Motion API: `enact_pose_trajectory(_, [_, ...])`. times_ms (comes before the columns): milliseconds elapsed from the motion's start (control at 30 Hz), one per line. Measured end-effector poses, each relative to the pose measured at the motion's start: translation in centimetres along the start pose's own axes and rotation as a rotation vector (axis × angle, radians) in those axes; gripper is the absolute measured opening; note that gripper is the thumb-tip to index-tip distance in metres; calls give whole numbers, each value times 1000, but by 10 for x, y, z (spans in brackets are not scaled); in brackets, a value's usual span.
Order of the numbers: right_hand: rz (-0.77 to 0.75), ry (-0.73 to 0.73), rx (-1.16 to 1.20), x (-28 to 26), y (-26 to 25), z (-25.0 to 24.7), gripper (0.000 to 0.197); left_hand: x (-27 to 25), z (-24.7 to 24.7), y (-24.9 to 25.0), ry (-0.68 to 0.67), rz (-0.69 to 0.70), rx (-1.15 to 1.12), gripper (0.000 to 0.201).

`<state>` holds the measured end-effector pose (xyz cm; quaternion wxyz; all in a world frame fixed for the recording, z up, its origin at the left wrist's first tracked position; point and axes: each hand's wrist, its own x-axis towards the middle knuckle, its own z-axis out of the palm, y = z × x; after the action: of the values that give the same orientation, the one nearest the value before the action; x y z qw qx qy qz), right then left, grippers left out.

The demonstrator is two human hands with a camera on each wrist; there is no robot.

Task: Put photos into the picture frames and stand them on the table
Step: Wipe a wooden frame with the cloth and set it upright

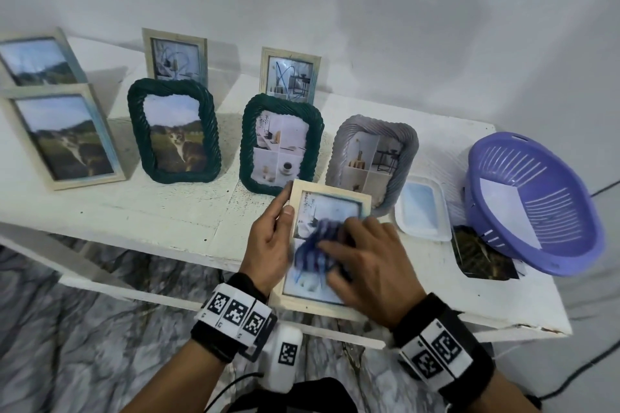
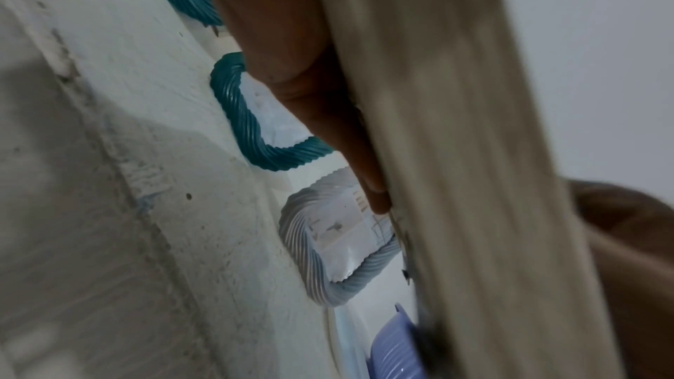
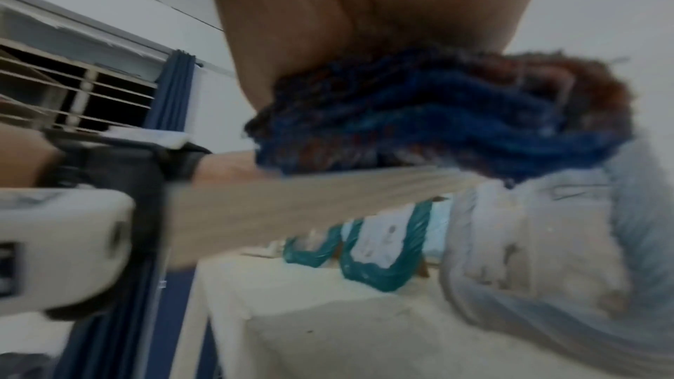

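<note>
A light wooden picture frame (image 1: 330, 203) with a photo behind its glass is tilted up over the front edge of the white table (image 1: 167, 211). My left hand (image 1: 270, 238) grips its left rim, thumb on the front and fingers behind. My right hand (image 1: 364, 261) holds a bunched blue cloth (image 1: 317, 243) and presses it on the glass. In the left wrist view the frame (image 2: 456, 154) shows edge-on beside my fingers (image 2: 291, 39). In the right wrist view the cloth (image 3: 437, 114) sits under my right hand (image 3: 364, 5), above the frame's edge (image 3: 291, 201). Both wrist views are blurred.
Several filled frames stand on the table: two green rope-edged ones (image 1: 174, 134) (image 1: 280, 144), a grey one (image 1: 372, 157) and wooden ones at left (image 1: 63, 134) and at the back (image 1: 290, 75). At right lie a white tray (image 1: 422, 208), a purple basket (image 1: 533, 201) and a loose photo (image 1: 479, 255).
</note>
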<state>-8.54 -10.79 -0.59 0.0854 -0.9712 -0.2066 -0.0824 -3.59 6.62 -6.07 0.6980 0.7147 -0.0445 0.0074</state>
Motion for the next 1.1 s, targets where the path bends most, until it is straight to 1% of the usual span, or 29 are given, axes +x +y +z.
enact_pose_trajectory(67, [174,53,-51,12,10,-4,39,0,5,4,-20,24,14,41])
enact_pose_trajectory(100, [232,71,-48,18,11,-5,41,0,7,5,-24,26,14,40])
enact_pose_trajectory(133, [242,83,-32,20,8,-5,41,1,8,6,-15,27,17,40])
enact_pose_trajectory(167, [198,73,-8,20,1,-3,39,2,8,7,-3,26,19,39])
enact_pose_trajectory(267, [-57,-41,72,-1,-21,1,34,4,0,3,24,4,-17,40])
enact_pose_trajectory(300, [-86,-73,64,-6,-23,-1,35,5,-2,2,29,-4,-24,40])
enact_pose_trajectory(333, [-76,-78,32,-7,-19,-2,36,6,-4,2,35,-2,-23,41])
enact_pose_trajectory(367, [-29,-61,-19,-4,-11,-3,36,6,-4,2,40,10,-16,41])
enact_pose_trajectory(433, [153,0,-111,10,5,-5,38,6,-1,4,25,33,-2,42])
enact_pose_trajectory(467, [233,27,-122,17,10,-6,39,6,1,5,8,33,0,42])
enact_pose_trajectory(500, [272,43,-104,21,11,-5,41,6,2,5,-6,34,3,43])
enact_pose_trajectory(533, [259,46,-65,21,8,-3,40,7,2,5,-4,39,10,43])
enact_pose_trajectory(567, [199,24,-9,18,0,-2,38,8,1,3,4,45,19,43])
enact_pose_trajectory(633, [17,-59,82,3,-15,3,32,10,-4,0,17,39,27,42])
enact_pose_trajectory(667, [-52,-100,89,-7,-18,4,31,11,-6,-1,18,29,22,42])
enact_pose_trajectory(700, [-78,-129,61,-12,-18,2,30,11,-8,-1,19,24,18,42])
enact_pose_trajectory(733, [-65,-128,20,-13,-12,0,29,10,-10,-2,20,25,16,42])
enact_pose_trajectory(767, [-21,-104,-36,-9,-4,0,29,10,-11,-1,16,28,16,42])
enact_pose_trajectory(867, [212,-12,-172,15,13,-7,30,9,-7,4,-19,40,7,40])
enact_pose_trajectory(900, [249,6,-176,21,13,-8,29,9,-5,5,-26,46,13,40])
enact_pose_trajectory(933, [241,14,-160,22,10,-7,29,9,-5,6,-26,46,18,40])
enact_pose_trajectory(967, [199,2,-125,19,3,-7,28,10,-6,6,-15,44,23,40])
enact_pose_trajectory(1033, [79,-60,-72,3,-12,-4,27,12,-12,3,13,34,22,42])
enact_pose_trajectory(1067, [37,-95,-77,-7,-18,-5,27,13,-17,2,25,29,25,42])
enact_pose_trajectory(1100, [26,-119,-100,-12,-21,-6,27,13,-20,2,31,25,31,42])
